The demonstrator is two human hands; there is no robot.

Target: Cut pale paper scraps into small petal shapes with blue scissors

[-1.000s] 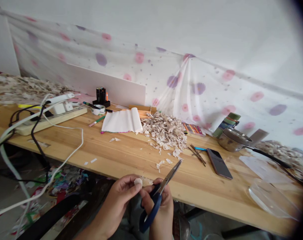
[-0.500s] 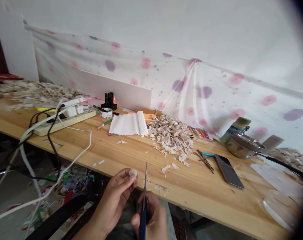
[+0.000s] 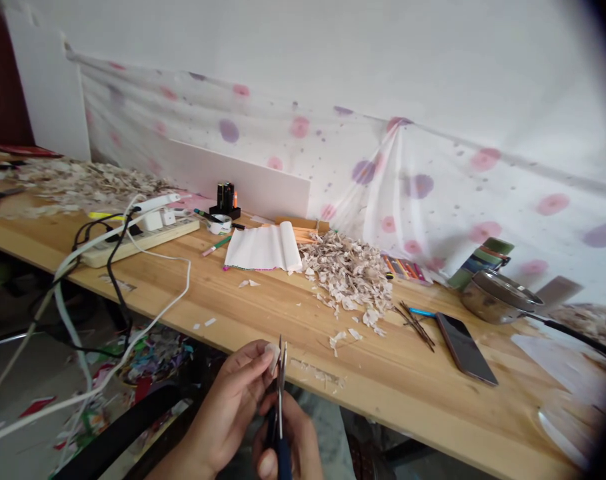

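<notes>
Between the thumb and fingers of my left hand [image 3: 235, 393] is a small pale paper-like piece [image 3: 271, 355]. My right hand [image 3: 295, 437] is wrapped round a pair of scissors [image 3: 282, 427] with dark blue handles. Their blades point up and away, slightly parted, right beside the pale piece. Whether a blade touches it I cannot tell. Both hands are over the near edge of the wooden table [image 3: 223, 320]. Beyond them lies a heap of pale, dry-looking flakes [image 3: 353, 270], with a few loose scraps [image 3: 337, 340] nearer to me.
On the left a power strip [image 3: 137, 241] trails cables over the table edge. White paper [image 3: 257, 248] lies mid-table. A phone [image 3: 465, 348], thin dark sticks [image 3: 417, 327] and a metal saucepan [image 3: 500, 297] are on the right. More flakes [image 3: 93, 183] spread far left.
The scissors in my right hand have moved left to the pale piece, and their blades have parted. My left hand still holds the piece. The view has shifted slightly left.
</notes>
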